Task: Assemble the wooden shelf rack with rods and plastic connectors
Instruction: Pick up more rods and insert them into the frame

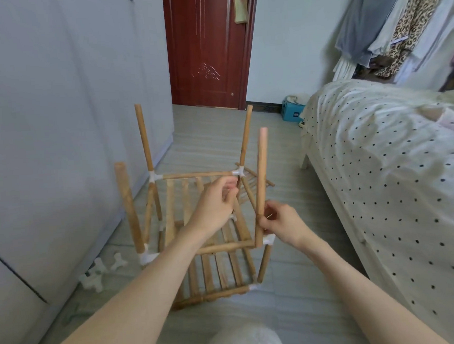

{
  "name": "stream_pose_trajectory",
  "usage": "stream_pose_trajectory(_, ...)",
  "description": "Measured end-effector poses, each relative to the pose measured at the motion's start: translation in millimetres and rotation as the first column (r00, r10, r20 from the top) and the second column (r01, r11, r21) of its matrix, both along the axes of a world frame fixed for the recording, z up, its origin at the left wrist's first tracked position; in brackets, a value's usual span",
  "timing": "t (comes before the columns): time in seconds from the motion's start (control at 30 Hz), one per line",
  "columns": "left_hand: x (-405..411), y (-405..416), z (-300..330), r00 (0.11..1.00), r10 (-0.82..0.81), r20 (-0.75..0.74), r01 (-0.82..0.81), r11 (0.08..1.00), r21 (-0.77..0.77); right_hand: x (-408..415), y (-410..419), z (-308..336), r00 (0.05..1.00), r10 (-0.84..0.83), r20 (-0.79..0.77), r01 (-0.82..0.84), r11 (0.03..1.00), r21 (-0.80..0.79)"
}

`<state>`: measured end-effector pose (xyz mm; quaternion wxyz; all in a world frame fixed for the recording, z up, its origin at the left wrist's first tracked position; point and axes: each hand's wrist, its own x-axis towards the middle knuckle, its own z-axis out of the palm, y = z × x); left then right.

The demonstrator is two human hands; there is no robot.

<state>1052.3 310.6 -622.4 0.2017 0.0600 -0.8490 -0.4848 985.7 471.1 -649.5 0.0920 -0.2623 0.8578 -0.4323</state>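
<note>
Head view: spare plastic connectors (99, 275) are left unused on the floor at left, the half-built shelf rack (197, 225) is stood mid-floor, over which the left hand (214, 201) is loosely curled, holding nothing, while the near-right upright rod (261, 188) is pinched by the right hand (280, 222) above its connector, upper tiers still lacking

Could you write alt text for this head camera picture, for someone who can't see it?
Seen from above, a person's right hand pinches an upright rod of a half-built wooden rack on the floor, while the left hand hovers beside it. Spare white connectors lie to the left; a bed stands right.
</note>
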Motion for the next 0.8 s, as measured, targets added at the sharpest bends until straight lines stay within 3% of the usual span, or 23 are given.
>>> stream_pose_trajectory(0.07, -5, -6, -19, 0.987, -0.044, 0.157, 0.064, 0.99, -0.123, -13, 17, -9, 0.991, -0.123, 0.047, 0.125, 0.991, -0.04)
stream_pose_trajectory(0.17, -4, -16, -56, 0.89, -0.133, 0.436, 0.278, 0.916, -0.289, -27, 38, -24, 0.973, -0.228, 0.034, 0.229, 0.973, -0.018)
stream_pose_trajectory(0.4, 21, -67, -132, 0.654, 0.027, 0.756, 0.446, 0.793, -0.415, -43, 49, -48, 0.956, -0.286, 0.058, 0.291, 0.951, -0.103)
stream_pose_trajectory(0.5, 29, -74, -153, 0.639, 0.092, 0.763, 0.491, 0.715, -0.498, -46, 46, -51, 0.959, -0.267, 0.091, 0.276, 0.955, -0.112)
stream_pose_trajectory(0.8, 26, -70, -167, 0.659, 0.138, 0.739, 0.447, 0.719, -0.532, -60, 30, -46, 0.991, -0.134, -0.026, 0.136, 0.964, 0.227)
